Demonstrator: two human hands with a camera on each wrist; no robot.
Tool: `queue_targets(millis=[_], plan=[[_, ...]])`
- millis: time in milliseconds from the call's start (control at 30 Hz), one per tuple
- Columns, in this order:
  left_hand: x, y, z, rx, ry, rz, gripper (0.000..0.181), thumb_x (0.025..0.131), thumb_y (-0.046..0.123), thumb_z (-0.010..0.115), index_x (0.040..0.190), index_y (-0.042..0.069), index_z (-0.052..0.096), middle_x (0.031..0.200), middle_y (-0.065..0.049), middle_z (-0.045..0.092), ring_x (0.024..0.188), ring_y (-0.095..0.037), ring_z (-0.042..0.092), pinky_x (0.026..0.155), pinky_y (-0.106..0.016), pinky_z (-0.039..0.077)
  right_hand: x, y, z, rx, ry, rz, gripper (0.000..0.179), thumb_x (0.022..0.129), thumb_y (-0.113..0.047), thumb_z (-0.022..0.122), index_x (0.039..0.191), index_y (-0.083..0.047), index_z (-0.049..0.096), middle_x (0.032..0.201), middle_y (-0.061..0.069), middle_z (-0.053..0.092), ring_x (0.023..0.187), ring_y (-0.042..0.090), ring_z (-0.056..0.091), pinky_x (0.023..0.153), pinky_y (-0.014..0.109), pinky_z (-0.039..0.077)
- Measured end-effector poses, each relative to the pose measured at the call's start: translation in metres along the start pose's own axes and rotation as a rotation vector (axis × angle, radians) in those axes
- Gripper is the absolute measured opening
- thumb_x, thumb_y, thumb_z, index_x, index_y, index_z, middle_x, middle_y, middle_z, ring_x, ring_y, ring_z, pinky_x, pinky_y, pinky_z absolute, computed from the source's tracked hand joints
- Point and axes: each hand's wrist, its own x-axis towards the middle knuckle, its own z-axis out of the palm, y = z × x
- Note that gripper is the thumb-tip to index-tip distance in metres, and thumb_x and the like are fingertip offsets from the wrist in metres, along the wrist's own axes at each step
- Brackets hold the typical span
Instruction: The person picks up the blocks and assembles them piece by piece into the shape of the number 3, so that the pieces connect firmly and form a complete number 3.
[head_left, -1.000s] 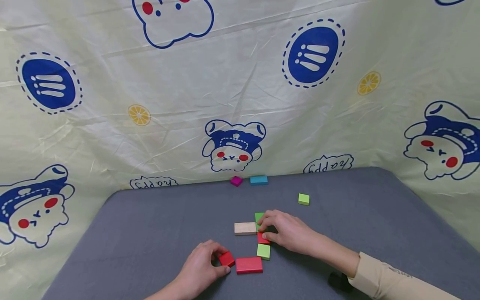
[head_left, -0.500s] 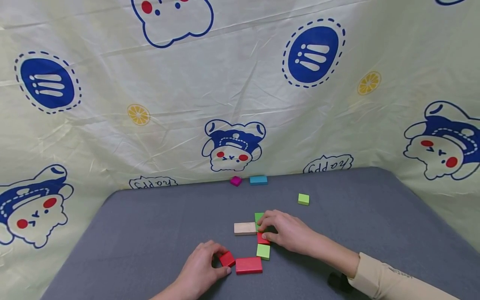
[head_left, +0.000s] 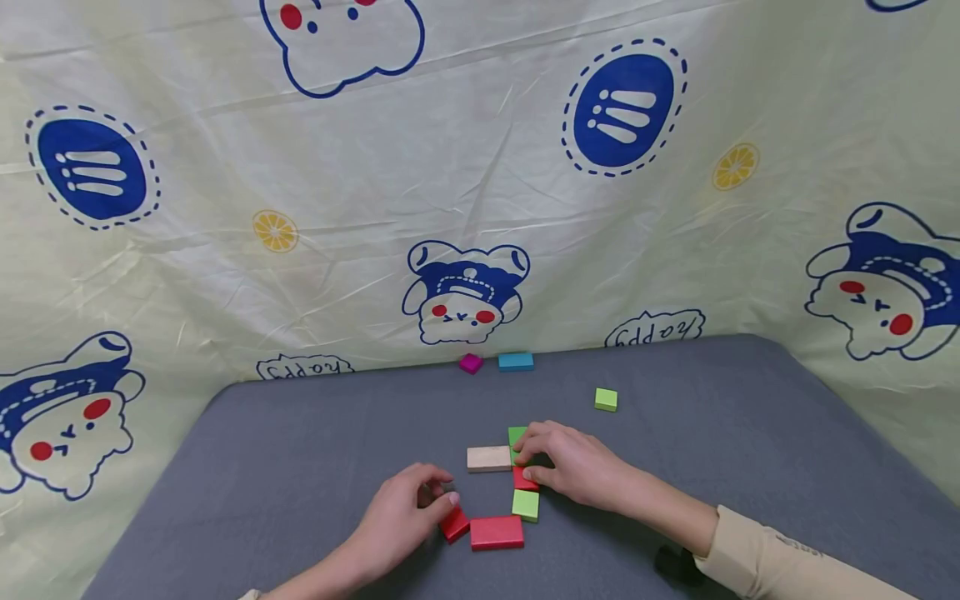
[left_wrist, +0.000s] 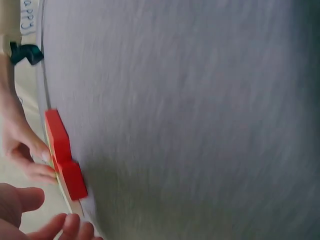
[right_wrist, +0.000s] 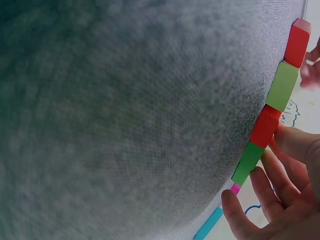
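My left hand (head_left: 401,510) is just above a tilted red block (head_left: 454,524), thumb and fingers apart with nothing between them in the left wrist view. That block's corner meets a longer red block (head_left: 497,533). My right hand (head_left: 573,461) rests its fingertips on a row of blocks. Its thumb touches a small red block (right_wrist: 265,126), while its other fingers lie along a green block (right_wrist: 248,162), partly covered in the head view. A light green block (head_left: 526,505) sits at the near end of this row. A pale wooden block (head_left: 488,458) abuts the green one.
Toward the back edge of the grey table (head_left: 337,442) lie a magenta block (head_left: 471,363) and a blue block (head_left: 516,362). Another light green block (head_left: 606,400) stands apart at the back right. A printed curtain (head_left: 337,283) hangs behind the table.
My left hand has let go of the tilted red block and risen slightly, moving back from it. My right hand stays in place on the row.
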Motion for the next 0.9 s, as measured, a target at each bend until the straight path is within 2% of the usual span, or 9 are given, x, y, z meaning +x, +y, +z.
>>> queue_targets(millis=[167, 267, 400, 500, 733, 900], plan=[[0.016, -0.005, -0.006, -0.019, 0.013, 0.068, 0.028, 0.09, 0.021, 0.071, 0.114, 0.007, 0.067, 0.091, 0.001, 0.058, 0.082, -0.016, 0.056, 0.068, -0.028, 0.049, 0.001, -0.001, -0.001, 0.001, -0.002, 0.012, 0.015, 0.086, -0.014, 0.076, 0.101, -0.019, 0.076, 0.113, -0.006, 0.062, 0.113, 0.023, 0.056, 0.086, 0.05, 0.05], [0.027, -0.01, -0.006, -0.003, 0.026, 0.102, 0.029, 0.09, 0.02, 0.072, 0.115, 0.007, 0.067, 0.097, 0.001, 0.061, 0.088, -0.016, 0.057, 0.076, -0.03, 0.049, 0.002, -0.001, -0.001, 0.002, -0.005, 0.016, 0.016, 0.086, -0.014, 0.076, 0.101, -0.019, 0.076, 0.113, -0.005, 0.062, 0.113, 0.023, 0.056, 0.087, 0.05, 0.05], [0.04, -0.014, -0.005, 0.032, 0.023, 0.127, 0.031, 0.088, 0.02, 0.074, 0.116, 0.009, 0.067, 0.101, 0.0, 0.063, 0.092, -0.017, 0.057, 0.079, -0.033, 0.049, 0.001, -0.001, -0.001, 0.003, -0.008, 0.015, 0.016, 0.086, -0.014, 0.077, 0.101, -0.018, 0.076, 0.113, -0.005, 0.062, 0.114, 0.024, 0.056, 0.09, 0.051, 0.049], [0.049, -0.015, -0.005, 0.038, 0.006, 0.135, 0.034, 0.087, 0.022, 0.076, 0.117, 0.009, 0.066, 0.102, 0.001, 0.064, 0.093, -0.017, 0.058, 0.079, -0.033, 0.049, 0.001, -0.001, 0.0, 0.005, -0.007, 0.012, 0.015, 0.086, -0.015, 0.077, 0.101, -0.018, 0.076, 0.113, -0.005, 0.062, 0.114, 0.024, 0.056, 0.089, 0.051, 0.048], [0.065, -0.019, -0.005, -0.089, -0.06, 0.144, 0.039, 0.084, 0.023, 0.078, 0.119, 0.008, 0.067, 0.106, -0.003, 0.065, 0.096, -0.022, 0.057, 0.072, -0.031, 0.049, 0.001, 0.0, 0.002, 0.0, -0.005, 0.002, 0.014, 0.087, -0.015, 0.076, 0.1, -0.019, 0.076, 0.113, -0.005, 0.063, 0.114, 0.023, 0.056, 0.089, 0.051, 0.048], [0.072, -0.021, -0.003, -0.07, -0.1, 0.163, 0.035, 0.084, 0.023, 0.079, 0.117, 0.013, 0.07, 0.104, 0.002, 0.064, 0.095, -0.02, 0.055, 0.075, -0.031, 0.048, 0.001, 0.0, 0.0, -0.018, -0.004, -0.008, 0.014, 0.087, -0.015, 0.076, 0.1, -0.018, 0.076, 0.113, -0.005, 0.063, 0.113, 0.022, 0.057, 0.09, 0.05, 0.048]])
